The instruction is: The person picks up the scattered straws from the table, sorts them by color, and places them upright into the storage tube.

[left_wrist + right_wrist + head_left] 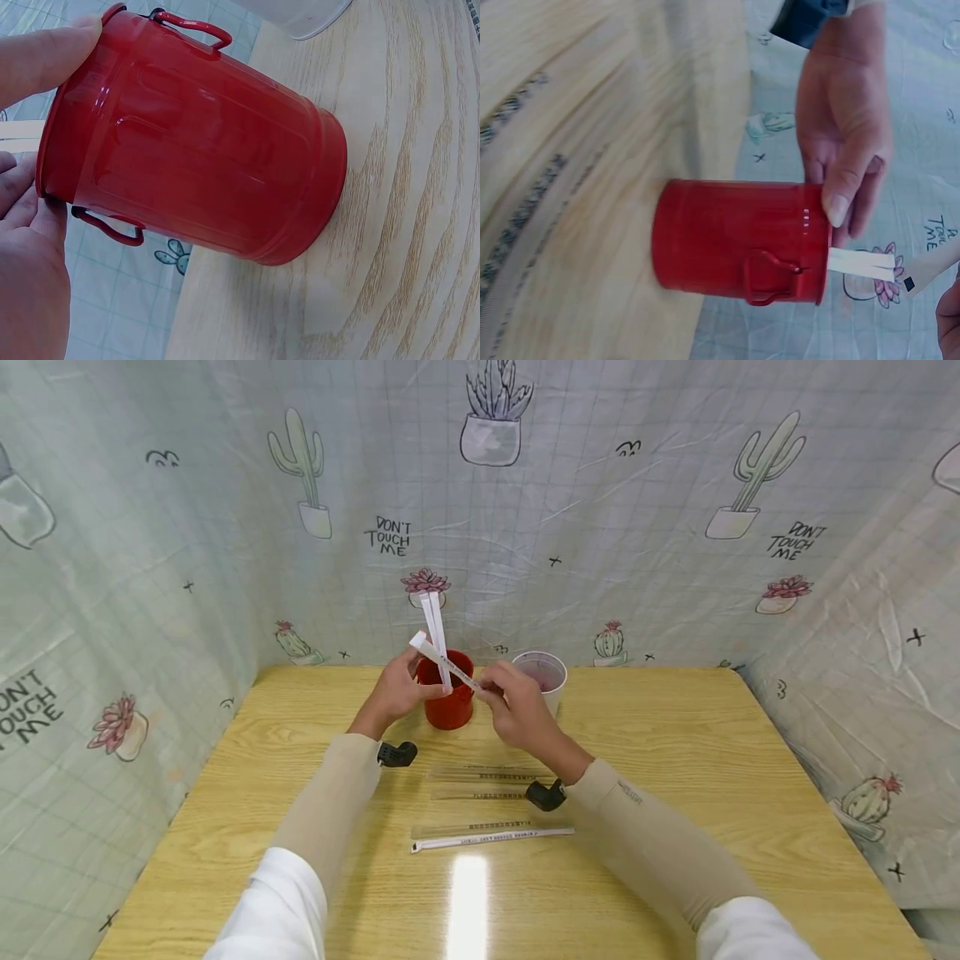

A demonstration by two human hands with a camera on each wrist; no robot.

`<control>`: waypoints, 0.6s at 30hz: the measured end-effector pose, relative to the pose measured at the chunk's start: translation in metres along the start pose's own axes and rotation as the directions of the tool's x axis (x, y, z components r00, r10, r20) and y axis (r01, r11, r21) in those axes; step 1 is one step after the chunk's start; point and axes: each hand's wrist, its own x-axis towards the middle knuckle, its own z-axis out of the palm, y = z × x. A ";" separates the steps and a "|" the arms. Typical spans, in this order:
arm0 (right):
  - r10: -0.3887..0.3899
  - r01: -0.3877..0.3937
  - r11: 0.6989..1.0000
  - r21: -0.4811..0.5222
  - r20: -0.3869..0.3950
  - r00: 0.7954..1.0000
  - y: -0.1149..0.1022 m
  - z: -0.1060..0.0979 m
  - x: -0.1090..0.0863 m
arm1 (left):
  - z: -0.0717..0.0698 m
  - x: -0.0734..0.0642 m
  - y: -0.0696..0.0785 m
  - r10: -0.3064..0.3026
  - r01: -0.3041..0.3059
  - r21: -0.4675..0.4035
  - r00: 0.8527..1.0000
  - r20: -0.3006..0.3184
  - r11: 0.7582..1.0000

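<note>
My left hand grips the rim of a red metal bucket, with the thumb on one side and the fingers on the other. The bucket stands upright near the table's back edge and has small looped side handles. White strips stick up out of it. Between thumb and fingers, my right hand pinches one end of a narrow white printed packet. This packet slants up to the left over the bucket's mouth, its far end crossing in front of the standing strips in the head view.
A white cup stands just right of the bucket, partly behind my right hand. Several long clear printed packets lie crosswise on the wooden table, with a white printed packet nearest me. A patterned cloth hangs behind the table.
</note>
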 end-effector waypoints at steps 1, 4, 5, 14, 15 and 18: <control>0.011 -0.010 1.000 0.007 -0.007 1.000 0.000 0.001 0.003 | 0.000 0.000 0.000 -0.001 0.001 -0.010 1.000 0.005 1.000; 0.033 -0.032 0.999 0.029 -0.025 0.999 0.001 0.003 0.013 | 0.000 0.001 0.000 0.002 -0.002 -0.017 1.000 0.008 1.000; 0.038 -0.037 0.999 0.035 -0.029 0.999 0.001 0.004 0.016 | 0.000 0.001 0.000 0.006 -0.006 -0.023 1.000 0.009 1.000; 0.096 -0.093 0.994 0.064 -0.057 0.994 0.003 0.016 0.035 | 0.000 0.002 0.000 0.036 -0.035 -0.034 0.999 0.015 0.999; 0.106 -0.101 0.992 0.071 -0.059 0.993 0.003 0.018 0.037 | 0.001 0.002 0.000 0.038 -0.038 -0.039 0.999 0.016 0.999; 0.134 -0.129 0.988 0.089 -0.061 0.989 0.005 0.022 0.040 | 0.001 0.002 -0.001 0.040 -0.039 -0.051 0.999 0.021 0.998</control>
